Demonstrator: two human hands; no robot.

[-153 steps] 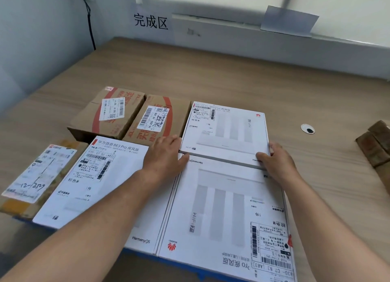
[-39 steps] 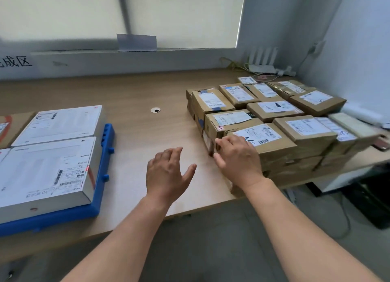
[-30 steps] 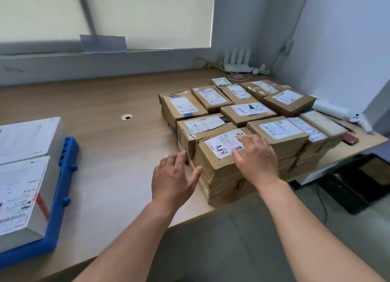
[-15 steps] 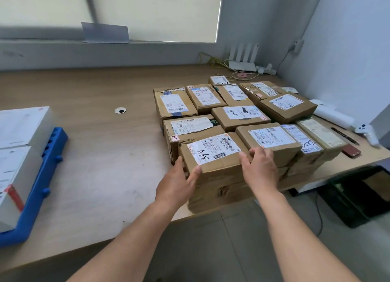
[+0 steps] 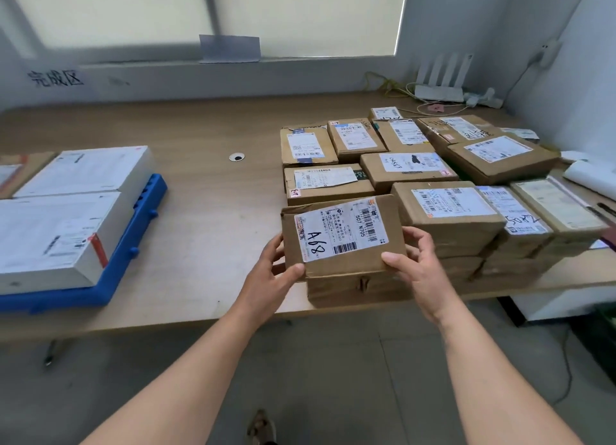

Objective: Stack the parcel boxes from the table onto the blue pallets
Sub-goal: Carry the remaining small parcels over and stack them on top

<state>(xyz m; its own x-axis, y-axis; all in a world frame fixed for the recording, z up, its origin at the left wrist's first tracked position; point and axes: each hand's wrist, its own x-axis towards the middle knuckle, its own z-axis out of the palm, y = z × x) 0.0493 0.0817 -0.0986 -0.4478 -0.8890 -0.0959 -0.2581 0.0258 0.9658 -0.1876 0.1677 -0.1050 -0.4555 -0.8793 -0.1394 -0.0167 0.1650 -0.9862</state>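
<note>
A brown parcel box (image 5: pixel 343 264) with a white label marked "A68" is lifted a little off another brown box (image 5: pixel 356 289) at the table's front edge. My left hand (image 5: pixel 271 279) grips its left side, thumb on the front edge. My right hand (image 5: pixel 416 264) grips its right side, thumb on top. Behind and to the right lie several more brown parcel boxes (image 5: pixel 446 211). At the left, the blue pallet (image 5: pixel 133 244) carries two flat white boxes (image 5: pixel 56 241).
The wooden table (image 5: pixel 213 218) has a round cable hole (image 5: pixel 237 157) in the middle. A white router (image 5: pixel 440 78) and cables sit in the back right corner. A white paper roll (image 5: pixel 590 174) lies at the right edge. Grey floor lies below the table's front edge.
Both hands moved from the white boxes on the pallet to the pile of brown parcels. They closed on the sides of the "A68" box and have raised it off the box below.
</note>
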